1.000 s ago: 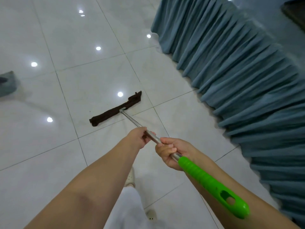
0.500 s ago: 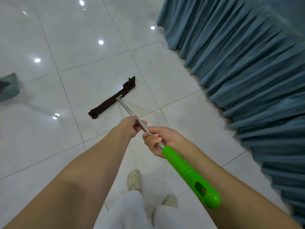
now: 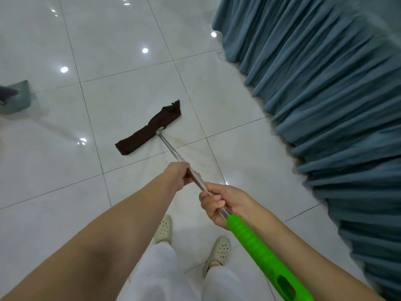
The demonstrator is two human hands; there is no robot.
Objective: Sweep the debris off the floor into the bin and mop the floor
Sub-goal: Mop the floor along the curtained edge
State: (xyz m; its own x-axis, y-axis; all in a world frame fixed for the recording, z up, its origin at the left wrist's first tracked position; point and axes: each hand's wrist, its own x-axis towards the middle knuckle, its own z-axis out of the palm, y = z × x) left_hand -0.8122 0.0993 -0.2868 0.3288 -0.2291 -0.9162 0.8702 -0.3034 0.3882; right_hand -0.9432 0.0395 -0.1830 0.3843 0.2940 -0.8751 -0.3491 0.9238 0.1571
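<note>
A flat mop with a dark brown cloth head lies on the white tiled floor ahead of me. Its metal pole runs back to a bright green grip at the lower right. My left hand grips the metal pole further down. My right hand grips the pole just above the green grip. The floor around the mop head looks glossy, with faint wet streaks.
Long blue-grey pleated curtains hang along the right side and reach the floor. A grey-green object sits at the far left edge. My feet in cream perforated shoes stand directly below the hands.
The mop head has slid back toward me and a little to the right across the tile. Both hands keep their grip on the pole.
</note>
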